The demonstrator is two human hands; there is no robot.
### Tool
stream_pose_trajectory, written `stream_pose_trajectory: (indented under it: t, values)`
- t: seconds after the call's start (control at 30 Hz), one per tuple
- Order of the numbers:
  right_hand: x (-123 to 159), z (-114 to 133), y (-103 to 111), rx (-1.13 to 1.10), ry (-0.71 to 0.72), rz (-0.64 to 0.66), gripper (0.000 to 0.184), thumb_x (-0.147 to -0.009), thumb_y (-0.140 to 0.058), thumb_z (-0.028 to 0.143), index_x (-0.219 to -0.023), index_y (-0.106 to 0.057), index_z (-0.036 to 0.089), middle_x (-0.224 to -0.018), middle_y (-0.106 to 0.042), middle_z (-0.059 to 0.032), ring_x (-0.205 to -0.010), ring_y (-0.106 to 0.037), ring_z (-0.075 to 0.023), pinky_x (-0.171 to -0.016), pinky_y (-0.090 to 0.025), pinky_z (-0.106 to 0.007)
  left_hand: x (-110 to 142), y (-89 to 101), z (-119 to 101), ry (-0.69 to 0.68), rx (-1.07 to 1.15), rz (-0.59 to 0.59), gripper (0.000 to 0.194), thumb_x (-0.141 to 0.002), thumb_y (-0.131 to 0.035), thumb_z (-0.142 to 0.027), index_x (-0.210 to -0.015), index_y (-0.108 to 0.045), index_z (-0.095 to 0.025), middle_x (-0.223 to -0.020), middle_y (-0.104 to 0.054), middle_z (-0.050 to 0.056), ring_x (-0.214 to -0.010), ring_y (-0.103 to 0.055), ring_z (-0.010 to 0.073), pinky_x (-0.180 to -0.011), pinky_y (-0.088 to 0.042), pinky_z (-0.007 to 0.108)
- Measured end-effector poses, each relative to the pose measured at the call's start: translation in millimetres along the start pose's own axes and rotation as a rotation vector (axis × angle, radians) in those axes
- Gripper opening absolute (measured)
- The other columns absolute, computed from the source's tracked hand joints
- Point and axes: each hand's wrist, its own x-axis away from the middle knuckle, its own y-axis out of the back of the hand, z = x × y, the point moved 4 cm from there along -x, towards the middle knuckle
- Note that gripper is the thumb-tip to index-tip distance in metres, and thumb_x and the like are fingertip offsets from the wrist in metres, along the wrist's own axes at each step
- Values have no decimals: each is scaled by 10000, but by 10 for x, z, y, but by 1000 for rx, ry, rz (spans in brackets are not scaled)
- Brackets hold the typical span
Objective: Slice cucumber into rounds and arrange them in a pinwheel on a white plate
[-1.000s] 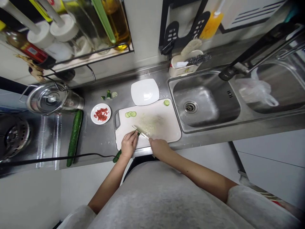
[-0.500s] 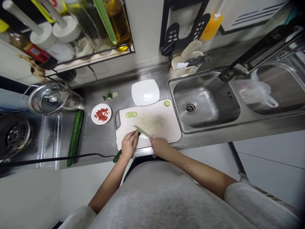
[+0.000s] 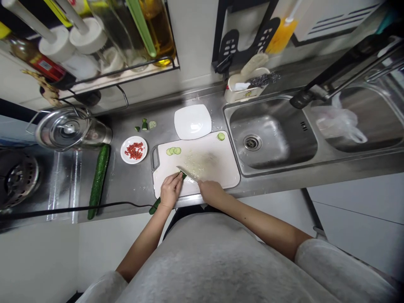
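My left hand (image 3: 171,190) presses down on a green cucumber (image 3: 155,206) at the near edge of the white cutting board (image 3: 221,166); the cucumber's end sticks out below my wrist. My right hand (image 3: 211,192) grips a knife (image 3: 187,173), its blade slanting onto the cucumber beside my left fingertips. Chopped cucumber bits (image 3: 198,162) lie mid-board. A few round slices (image 3: 173,150) sit at the board's far left, one slice (image 3: 221,136) at its far right corner.
A whole cucumber (image 3: 99,180) lies left on the steel counter. A small plate of red bits (image 3: 134,150), a white square plate (image 3: 192,121), cucumber ends (image 3: 144,125), a metal pot (image 3: 69,129) and a black cable (image 3: 63,209) surround the board. A double sink (image 3: 271,134) is right.
The knife blade has shifted slightly along the cucumber; both hands stay in nearly the same place on the board.
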Motion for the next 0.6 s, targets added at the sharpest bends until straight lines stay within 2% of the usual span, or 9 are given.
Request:
stream_pose_trajectory:
  t: [0.6]
  values:
    - [-98,-15,-114,5,-31,11,297,-882,-364,96,-1120,-540,113,-942,-684,-156,-908,-664,-229,-734,-480,-303,4,-17,33,16,17,6,289,-916,-487,-278,-1141,-659,-225,-1105,-677,77,-1016,-623,185,-911,-521,366]
